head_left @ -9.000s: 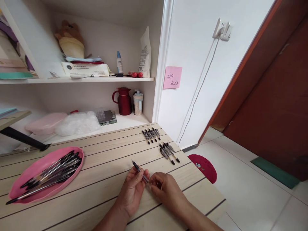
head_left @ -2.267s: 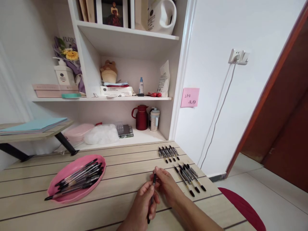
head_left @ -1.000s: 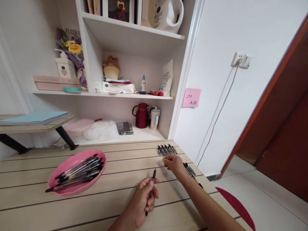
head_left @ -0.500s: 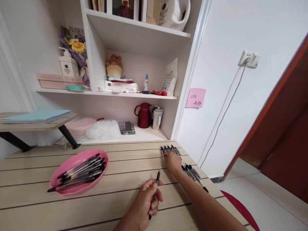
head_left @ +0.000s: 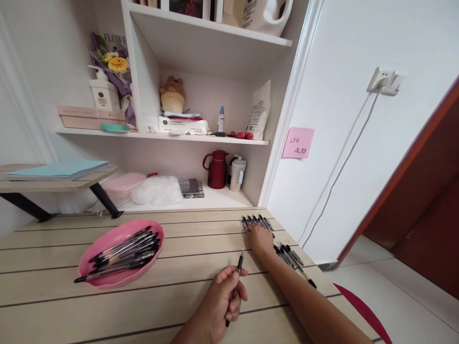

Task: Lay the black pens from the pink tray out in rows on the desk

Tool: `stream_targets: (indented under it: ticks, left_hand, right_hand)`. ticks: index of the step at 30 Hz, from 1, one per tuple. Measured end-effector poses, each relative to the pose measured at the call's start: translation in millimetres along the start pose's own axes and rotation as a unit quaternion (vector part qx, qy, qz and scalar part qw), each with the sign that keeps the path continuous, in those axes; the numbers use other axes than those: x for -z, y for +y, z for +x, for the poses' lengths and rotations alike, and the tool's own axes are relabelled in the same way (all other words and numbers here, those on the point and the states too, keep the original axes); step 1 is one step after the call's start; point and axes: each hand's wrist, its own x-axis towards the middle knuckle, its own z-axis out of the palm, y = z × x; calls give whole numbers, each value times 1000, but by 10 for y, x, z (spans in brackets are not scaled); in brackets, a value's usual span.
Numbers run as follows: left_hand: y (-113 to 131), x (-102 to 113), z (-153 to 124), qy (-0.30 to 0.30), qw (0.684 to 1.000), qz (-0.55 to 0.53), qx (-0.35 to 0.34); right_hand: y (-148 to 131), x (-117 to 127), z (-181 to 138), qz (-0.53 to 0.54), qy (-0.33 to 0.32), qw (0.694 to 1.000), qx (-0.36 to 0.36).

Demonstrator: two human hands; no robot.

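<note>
My left hand (head_left: 226, 298) is closed around a dark pen (head_left: 239, 265), whose thin bare tip points up and away from me. Farther out on the table, my right hand (head_left: 261, 241) reaches down with curled fingers at the near edge of a row of short black and clear pen parts (head_left: 257, 221). What its fingertips hold is hidden under the hand. A second group of pen parts (head_left: 291, 255) lies to the right of my right wrist. On the left, a pink scalloped tray (head_left: 86, 255) holds a pile of pens (head_left: 129, 251).
A wooden riser (head_left: 107, 173) with black legs stands at the left, with blue paper (head_left: 60, 169) on it. Behind the table, white shelves hold a red jug (head_left: 217, 169), a speckled cup (head_left: 237, 174) and a plastic bag (head_left: 158, 190). A white wall is at the right.
The view has shifted slightly, so everything sits a little differently in the picture. Both hands keep nearly the same place and pose; the pen stays in my left hand.
</note>
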Motion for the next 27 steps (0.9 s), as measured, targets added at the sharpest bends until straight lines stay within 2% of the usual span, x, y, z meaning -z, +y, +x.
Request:
stream_targets:
  ticks: [7,10,13,18,21,24,27]
  left_hand:
    - [6,7,8,-3,1000,-4,2]
    - [13,0,-1,14,1000,-16,-12]
    - [22,-21,-23,50,997,-46,-36]
    - [77,-63,-2,104,988,-78,-78]
    - [178,-72,143,145,986,40,-73]
    - [323,-79,417,197,958,198,-63]
    - [460,-108,767,229,939,250,-50]
  right_hand:
    - [8,90,-58,1,0,1000,-13]
    - [30,179,-167,29,3,999,-24]
    - [58,273,-385,110,-16,994,-9]
    - [73,384,-923,215,-83,970,79]
    - [56,412,-1193,226,-106,963,102]
    - [32,395,-1331,262,-129,948,128]
    - [12,343,-1359,304,-130,933,142]
